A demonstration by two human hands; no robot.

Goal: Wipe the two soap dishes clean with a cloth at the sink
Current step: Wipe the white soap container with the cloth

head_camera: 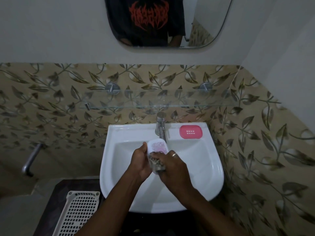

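Soap dishes sit apart at a white ceramic wall basin (211,169) set against beige tiles printed with olive leaf vines (56,103), under plain pale plaster. Far left, a dull metal pipe tap (31,160) juts from the tiles. Below it a cream plastic lattice basket (77,213) rests on a dark counter (56,189) just beside the basin's left edge. Over the bowl, the left hand (140,161) is closed around the side of a white oval plastic soap dish (157,146) with a pinkish inner tray, held tilted beneath the chrome tap (161,127). The right hand (173,169), wearing a ring (174,155), is clenched on a mottled grey-brown cloth (157,163) pressed against the dish's near end. To the right, a pink rounded-rectangle plastic soap dish (190,132) with white drain slots lies flat on the basin's back ledge, well apart from the hands. Above, a clear glass shelf (170,99) on two round chrome brackets crosses the tiles. A rounded mirror (204,23) reflects a black T-shirt with red jagged lettering (149,16), too stylised to read
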